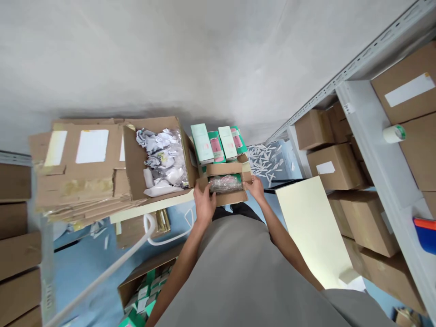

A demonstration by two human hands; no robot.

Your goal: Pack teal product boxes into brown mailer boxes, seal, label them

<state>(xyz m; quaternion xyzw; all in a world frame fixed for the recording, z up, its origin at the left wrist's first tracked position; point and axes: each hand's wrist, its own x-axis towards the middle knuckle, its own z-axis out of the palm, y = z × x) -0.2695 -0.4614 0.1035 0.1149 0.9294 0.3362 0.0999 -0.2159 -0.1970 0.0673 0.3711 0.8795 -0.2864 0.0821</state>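
A small open cardboard box (231, 198) is in front of my body, with its flaps folded out. Inside it lies a bundle in clear bubble wrap (225, 183), with something green beneath. My left hand (204, 203) grips the box's left side, thumb toward the opening. At the opposite side, my right hand (255, 187) has its fingers closed on the edge. Just behind the box stand a pale green carton (202, 144), a green carton with a pink picture (216, 147), and more of the same kind.
Left of the small box, a larger carton (190, 168) holds crumpled paper and plastic. Flattened cardboard (88, 175) is stacked beyond it. A white tube (102, 277) crosses lower left, near a floor box of green cartons (146, 299). Shelves (374, 136) with boxes rise at right.
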